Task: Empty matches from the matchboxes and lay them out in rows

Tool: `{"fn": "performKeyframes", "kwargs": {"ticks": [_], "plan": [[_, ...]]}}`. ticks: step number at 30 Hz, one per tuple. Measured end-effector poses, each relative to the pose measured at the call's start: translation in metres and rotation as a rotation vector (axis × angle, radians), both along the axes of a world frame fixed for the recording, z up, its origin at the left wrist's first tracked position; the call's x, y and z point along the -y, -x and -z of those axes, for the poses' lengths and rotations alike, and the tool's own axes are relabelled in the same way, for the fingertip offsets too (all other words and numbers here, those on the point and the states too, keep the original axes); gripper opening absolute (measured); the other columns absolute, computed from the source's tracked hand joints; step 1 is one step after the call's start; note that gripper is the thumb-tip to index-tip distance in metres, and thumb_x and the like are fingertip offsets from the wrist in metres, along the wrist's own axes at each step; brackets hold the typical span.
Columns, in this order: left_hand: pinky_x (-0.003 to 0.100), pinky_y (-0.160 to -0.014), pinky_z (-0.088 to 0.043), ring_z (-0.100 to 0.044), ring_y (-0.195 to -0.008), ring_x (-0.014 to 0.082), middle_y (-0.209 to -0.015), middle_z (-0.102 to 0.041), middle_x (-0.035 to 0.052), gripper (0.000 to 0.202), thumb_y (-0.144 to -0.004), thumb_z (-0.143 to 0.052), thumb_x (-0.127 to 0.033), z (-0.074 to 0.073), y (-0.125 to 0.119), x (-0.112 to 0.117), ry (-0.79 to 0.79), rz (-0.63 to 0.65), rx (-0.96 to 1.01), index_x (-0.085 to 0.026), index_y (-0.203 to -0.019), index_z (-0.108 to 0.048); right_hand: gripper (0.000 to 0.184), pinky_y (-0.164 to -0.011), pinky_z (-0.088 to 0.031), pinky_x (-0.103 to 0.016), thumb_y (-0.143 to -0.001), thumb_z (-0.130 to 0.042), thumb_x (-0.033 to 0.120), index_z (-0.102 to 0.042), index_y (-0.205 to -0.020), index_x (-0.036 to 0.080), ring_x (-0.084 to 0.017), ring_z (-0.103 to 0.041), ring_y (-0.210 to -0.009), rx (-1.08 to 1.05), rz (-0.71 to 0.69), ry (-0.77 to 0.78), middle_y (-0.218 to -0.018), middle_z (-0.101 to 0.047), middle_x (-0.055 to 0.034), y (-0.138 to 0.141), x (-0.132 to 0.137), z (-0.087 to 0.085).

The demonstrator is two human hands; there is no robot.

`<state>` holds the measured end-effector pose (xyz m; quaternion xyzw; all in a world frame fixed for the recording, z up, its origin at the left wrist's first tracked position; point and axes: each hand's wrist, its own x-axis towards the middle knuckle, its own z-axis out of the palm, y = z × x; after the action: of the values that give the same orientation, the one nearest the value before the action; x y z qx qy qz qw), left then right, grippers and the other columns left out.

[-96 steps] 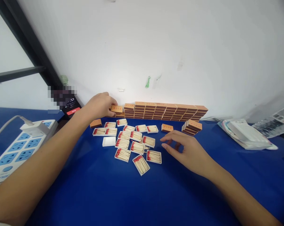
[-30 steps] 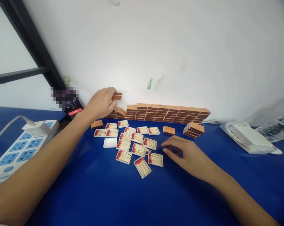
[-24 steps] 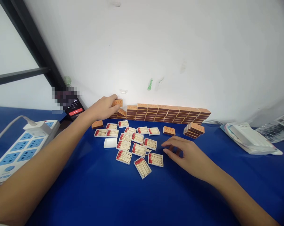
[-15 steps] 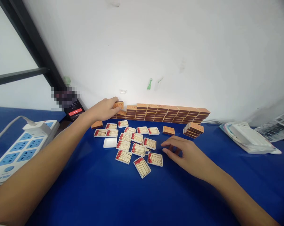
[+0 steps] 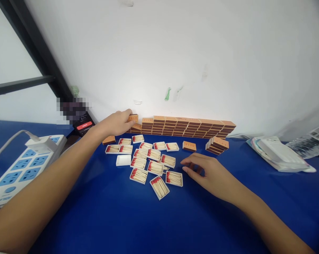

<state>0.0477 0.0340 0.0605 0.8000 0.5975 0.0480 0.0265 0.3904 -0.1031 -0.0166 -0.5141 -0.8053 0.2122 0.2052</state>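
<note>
Matchbox (image 5: 133, 117) is held between the fingers of the left hand (image 5: 116, 122), at the left end of the stacked matchbox row (image 5: 184, 127), far side of bench (image 5: 117, 218). Right hand (image 5: 214, 173): fingers narrowly parted, holding nothing, just right of match-filled trays (image 5: 155, 168).

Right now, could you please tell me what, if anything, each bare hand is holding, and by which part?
The left hand holds a small orange cardboard matchbox by its left end, which the hand covers; the right hand holds nothing.
</note>
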Motion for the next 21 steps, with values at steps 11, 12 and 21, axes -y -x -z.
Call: {"fn": "performKeyframes", "kwargs": {"ticks": [11,12,21], "plan": [[0.038,-0.07,-0.047,-0.07,-0.081,0.0292,-0.105,-0.075,0.0141,0.049,-0.097,-0.048,-0.056,-0.002,-0.002,0.003,0.092,-0.019,0.042,-0.019,-0.128,-0.06,0.024,-0.075,-0.061,-0.037,-0.106,-0.056,0.037,-0.076,-0.114,0.026,-0.023,-0.074,-0.089,0.008,0.002,-0.004,-0.112,-0.079,-0.0073,0.0,0.0,0.0],[0.038,-0.07,-0.047,-0.07,-0.082,0.0293,-0.107,-0.075,0.014,0.05,-0.097,-0.048,-0.057,-0.001,-0.001,0.002,0.106,-0.017,0.052,-0.019,-0.128,-0.06,0.025,-0.075,-0.061,-0.037,-0.106,-0.056,0.037,-0.077,-0.114,0.026,-0.023,-0.074,-0.089,0.01,0.005,-0.005,-0.112,-0.079,-0.0071,0.0,0.0,0.0],[0.038,-0.078,-0.048,-0.068,-0.095,0.0297,-0.111,-0.074,0.0139,0.047,-0.096,-0.048,-0.055,0.001,0.009,-0.006,0.069,0.072,0.113,-0.02,-0.124,-0.061,0.026,-0.075,-0.062,-0.036,-0.106,-0.055,0.037,-0.077,-0.115,0.025,-0.022,-0.074,-0.088,0.024,0.006,-0.002,-0.112,-0.079,-0.0068,0.001,0.0,-0.001]]}}
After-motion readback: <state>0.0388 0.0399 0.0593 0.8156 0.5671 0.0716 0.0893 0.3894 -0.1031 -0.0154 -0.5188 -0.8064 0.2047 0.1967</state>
